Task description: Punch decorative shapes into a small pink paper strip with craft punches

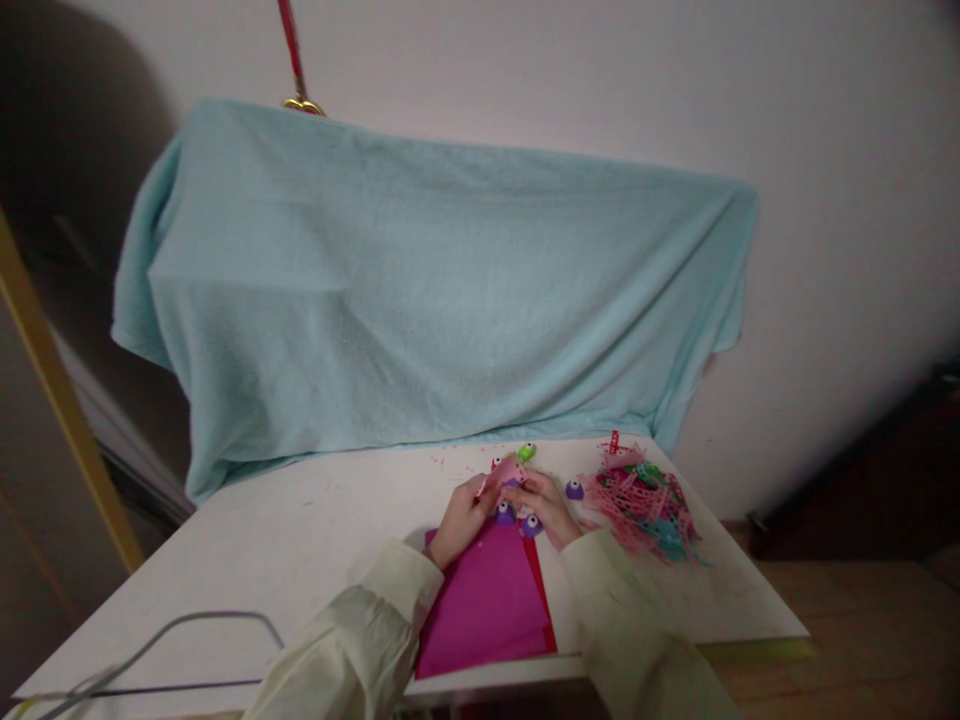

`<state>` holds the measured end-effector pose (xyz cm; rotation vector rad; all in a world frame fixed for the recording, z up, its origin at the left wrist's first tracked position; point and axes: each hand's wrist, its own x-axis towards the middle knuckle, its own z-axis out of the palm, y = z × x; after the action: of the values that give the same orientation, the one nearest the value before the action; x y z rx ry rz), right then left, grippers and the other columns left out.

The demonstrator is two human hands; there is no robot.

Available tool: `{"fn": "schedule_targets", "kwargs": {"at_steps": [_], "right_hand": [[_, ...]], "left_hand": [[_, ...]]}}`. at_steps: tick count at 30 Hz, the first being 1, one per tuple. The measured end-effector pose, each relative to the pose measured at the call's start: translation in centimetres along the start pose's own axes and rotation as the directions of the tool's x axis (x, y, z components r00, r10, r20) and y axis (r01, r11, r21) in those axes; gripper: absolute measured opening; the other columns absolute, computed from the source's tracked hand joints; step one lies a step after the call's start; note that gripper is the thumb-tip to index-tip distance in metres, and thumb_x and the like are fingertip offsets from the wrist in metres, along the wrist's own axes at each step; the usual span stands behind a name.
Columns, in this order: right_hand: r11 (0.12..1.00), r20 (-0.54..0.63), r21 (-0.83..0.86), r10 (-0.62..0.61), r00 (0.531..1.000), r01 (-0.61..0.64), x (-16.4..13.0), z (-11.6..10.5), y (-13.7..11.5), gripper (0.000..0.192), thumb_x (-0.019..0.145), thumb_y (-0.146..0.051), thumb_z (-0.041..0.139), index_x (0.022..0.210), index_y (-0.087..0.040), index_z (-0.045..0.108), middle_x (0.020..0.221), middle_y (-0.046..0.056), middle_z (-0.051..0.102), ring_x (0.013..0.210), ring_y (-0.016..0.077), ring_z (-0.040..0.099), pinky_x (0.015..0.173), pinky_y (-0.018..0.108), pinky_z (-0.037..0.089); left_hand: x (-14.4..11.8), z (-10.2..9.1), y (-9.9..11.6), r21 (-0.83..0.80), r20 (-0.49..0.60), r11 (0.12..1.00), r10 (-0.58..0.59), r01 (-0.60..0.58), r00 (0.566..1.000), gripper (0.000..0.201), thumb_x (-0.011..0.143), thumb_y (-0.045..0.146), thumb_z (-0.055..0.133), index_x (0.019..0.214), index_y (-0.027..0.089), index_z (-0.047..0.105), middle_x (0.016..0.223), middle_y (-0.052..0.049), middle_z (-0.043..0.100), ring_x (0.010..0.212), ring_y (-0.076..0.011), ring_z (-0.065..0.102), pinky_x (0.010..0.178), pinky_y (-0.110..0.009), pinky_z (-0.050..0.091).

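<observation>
At the near edge of the white desk [300, 520], above a stack of magenta and red paper sheets [487, 600], the left hand [459, 520] and right hand [546, 505] both pinch one small pink paper strip [505, 472], fingers closed on it. The flimsy strip could tear or slip if the hands pull apart, and the small purple punches [574, 489] just beside the knuckles could be knocked. Farther right lies a heap of pink and teal paper offcuts [645, 505], with a light-blue blanket [435, 290] draped behind.

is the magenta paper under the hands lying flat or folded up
Lying flat: the magenta paper is spread on the white table, atop a red sheet showing along its right edge. Any creases cannot be told.
</observation>
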<state>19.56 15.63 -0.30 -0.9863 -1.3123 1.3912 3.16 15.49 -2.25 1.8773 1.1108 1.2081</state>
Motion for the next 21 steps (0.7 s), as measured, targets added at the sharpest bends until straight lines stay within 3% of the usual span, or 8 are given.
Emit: {"fn": "schedule_targets", "kwargs": {"at_steps": [7, 21], "right_hand": [[1.000, 0.021, 0.027, -0.006, 1.000, 0.005, 0.12, 0.03, 0.17, 0.031, 0.063, -0.034, 0.074, 0.084, -0.015, 0.065, 0.079, 0.004, 0.066, 0.066, 0.0149, 0.058, 0.059, 0.025, 0.043], [0.999, 0.029, -0.022, -0.026, 0.999, 0.027, -0.06, 0.06, 0.25, 0.026, 0.069, -0.036, 0.069, 0.082, -0.014, 0.064, 0.072, 0.002, 0.061, 0.061, 0.0124, 0.052, 0.055, 0.023, 0.038]], "left_hand": [[-0.03, 0.19, 0.10, -0.020, 0.000, 1.000, -0.010, 0.010, 1.000, 0.031, 0.088, 0.036, 0.038, 0.074, 0.014, 0.055, 0.068, 0.000, 0.057, 0.064, -0.0137, 0.047, 0.060, -0.022, 0.036], [0.11, -0.38, 0.68, 0.036, 0.055, 0.996, 0.076, -0.078, 0.996, 0.029, 0.090, 0.034, 0.036, 0.073, 0.016, 0.051, 0.070, 0.001, 0.053, 0.066, -0.0134, 0.047, 0.062, -0.021, 0.034]]}}
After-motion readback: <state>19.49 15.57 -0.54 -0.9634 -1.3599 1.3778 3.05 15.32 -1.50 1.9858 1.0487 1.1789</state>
